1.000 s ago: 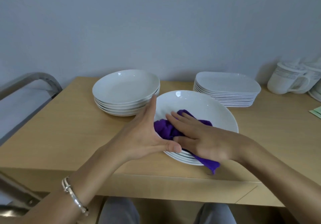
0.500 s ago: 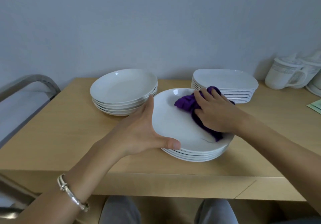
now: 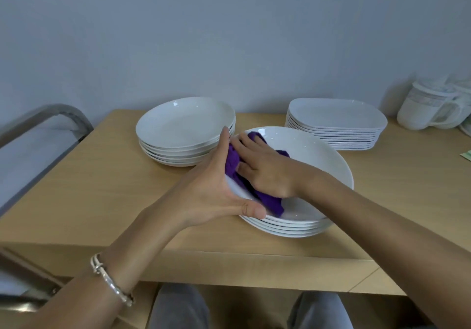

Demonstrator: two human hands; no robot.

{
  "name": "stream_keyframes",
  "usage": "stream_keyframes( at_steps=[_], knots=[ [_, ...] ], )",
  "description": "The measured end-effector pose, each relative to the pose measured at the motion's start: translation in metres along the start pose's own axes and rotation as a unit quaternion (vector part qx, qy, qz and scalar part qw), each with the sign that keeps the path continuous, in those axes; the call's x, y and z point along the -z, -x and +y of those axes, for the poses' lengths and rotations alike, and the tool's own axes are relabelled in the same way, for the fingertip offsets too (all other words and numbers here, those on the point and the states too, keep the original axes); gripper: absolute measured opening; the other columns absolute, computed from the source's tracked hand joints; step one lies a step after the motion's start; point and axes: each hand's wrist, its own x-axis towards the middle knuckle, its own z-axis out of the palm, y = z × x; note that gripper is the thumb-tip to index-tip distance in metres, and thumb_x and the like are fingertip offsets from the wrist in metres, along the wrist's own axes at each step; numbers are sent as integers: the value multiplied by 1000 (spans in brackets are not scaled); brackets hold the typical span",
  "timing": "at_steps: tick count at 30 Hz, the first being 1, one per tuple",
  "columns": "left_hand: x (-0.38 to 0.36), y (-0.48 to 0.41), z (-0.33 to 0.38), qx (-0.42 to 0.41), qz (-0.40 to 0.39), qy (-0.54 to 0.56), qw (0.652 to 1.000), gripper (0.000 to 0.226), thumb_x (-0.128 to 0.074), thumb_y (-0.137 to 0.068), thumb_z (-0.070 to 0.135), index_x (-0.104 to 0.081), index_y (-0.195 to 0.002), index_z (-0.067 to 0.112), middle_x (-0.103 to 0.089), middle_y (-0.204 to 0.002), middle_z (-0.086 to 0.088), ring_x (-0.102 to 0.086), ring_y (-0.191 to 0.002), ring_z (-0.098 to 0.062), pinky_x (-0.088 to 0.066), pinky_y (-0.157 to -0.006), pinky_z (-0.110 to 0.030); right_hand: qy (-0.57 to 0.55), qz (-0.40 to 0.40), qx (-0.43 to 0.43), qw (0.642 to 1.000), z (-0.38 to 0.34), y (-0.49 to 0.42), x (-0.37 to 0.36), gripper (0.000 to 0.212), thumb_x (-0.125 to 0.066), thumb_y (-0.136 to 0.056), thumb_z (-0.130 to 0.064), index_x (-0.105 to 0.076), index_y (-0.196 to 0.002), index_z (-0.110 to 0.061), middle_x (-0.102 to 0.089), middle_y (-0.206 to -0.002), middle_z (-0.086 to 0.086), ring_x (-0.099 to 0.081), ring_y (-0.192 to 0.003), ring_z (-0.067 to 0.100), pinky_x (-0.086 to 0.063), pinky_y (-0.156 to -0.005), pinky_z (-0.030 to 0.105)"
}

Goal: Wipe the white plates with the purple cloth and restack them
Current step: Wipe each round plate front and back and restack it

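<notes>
The wooden table (image 3: 102, 188) bears far plate stack (image 3: 183, 124), near plate stack (image 3: 318, 165), squarish stack (image 3: 336, 122) and mugs (image 3: 428, 109).

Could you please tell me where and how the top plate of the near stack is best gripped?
Probably by the rim, from the free far-right side: the plate is shallow, and its flared edge overhangs the stack beneath, leaving room for fingers underneath. The left hand braces the left rim; the right hand presses the purple cloth inside.

Three plate stacks (image 3: 318, 165) (one squarish), one cloth (image 3: 272, 204), two hands (image 3: 211, 188) (image 3: 265, 173).
</notes>
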Motion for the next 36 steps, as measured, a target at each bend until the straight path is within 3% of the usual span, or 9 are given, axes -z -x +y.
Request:
stream_keyframes(
  at_steps=[3, 6, 11, 15, 18, 22, 25, 32, 36],
  knots=[
    [0, -2, -2, -12, 2, -16, 1000, 158, -78, -35, 77, 24, -150, 40, 9, -158, 31, 0, -142, 14, -16, -117, -19, 62, 35, -54, 996, 23, -16, -5, 68, -12, -87, -45, -20, -146, -12, -24, -148, 13, -23, -133, 31, -23, -111, 48],
    [1, -1, -1, -26, -2, -24, 999, 131, -76, -39, 74, 0, -144, 59, -15, -154, 34, -19, -140, 9, -29, -111, -24, 129, 88, -153, 976, 49, -10, 2, 62, -16, -95, -43, -18, -147, -11, -13, -157, 13, -15, -141, 35, -17, -114, 50],
    [2, -3, -6, -23, 3, -30, 999, 130, -80, -40, 75, -16, -148, 42, -40, -143, 26, -43, -132, -6, -45, -103, -41, 146, 27, -194, 970, 57, 42, 20, 55, -26, -100, -36, -16, -149, -12, -20, -155, 5, -17, -140, 28, -16, -116, 41],
    [2, -2, -2, -18, 7, -47, 999, 140, -78, -38, 77, -3, -152, 46, -28, -154, 28, -32, -141, -4, -39, -109, -37, 92, -90, -127, 984, 20, 91, 31, 55, -27, -102, -41, -10, -152, -27, -13, -157, -14, -8, -142, 11, -8, -109, 23],
    [2, 0, 3, -13, 2, -48, 999, 153, -86, -43, 66, 20, -151, 42, -8, -154, 33, -13, -140, 8, -22, -108, -19, 8, -139, -83, 987, -3, 96, 33, 54, -26, -100, -48, -8, -150, -39, -2, -154, -26, 7, -142, -4, -4, -115, 25],
    [2, 0, 4, -1, -9, -43, 999, 157, -82, -37, 65, 23, -151, 38, 1, -156, 29, -2, -131, 17, -12, -105, -11, -23, -88, -40, 995, -8, 61, 17, 52, -27, -100, -47, -19, -150, -33, -20, -156, -14, -10, -143, 8, -8, -115, 24],
    [3, 0, 4, 4, -18, -30, 999, 158, -77, -33, 68, 24, -151, 37, 2, -155, 30, -1, -129, 20, -11, -106, -10, 54, 14, -11, 998, -4, 19, -4, 55, -18, -98, -49, -32, -142, -20, -39, -138, 2, -34, -121, 25, -27, -107, 42],
    [5, -2, -2, 3, -32, -82, 996, 147, -72, -38, 87, 7, -154, 43, 4, -161, 28, -2, -147, 6, -15, -121, -29, 113, 79, -185, 973, 42, -10, 2, 57, -28, -99, -44, -16, -148, -19, -10, -157, 11, -15, -140, 35, -18, -114, 49],
    [12, 3, 10, 66, -74, -153, 983, 143, -60, -31, 93, -10, -155, 42, 14, -161, 22, 1, -150, -1, -14, -118, -28, 138, 81, -207, 965, 56, 19, 10, 54, -30, -98, -43, -25, -145, -17, -24, -153, 7, -24, -136, 32, -23, -112, 46]
  ],
)
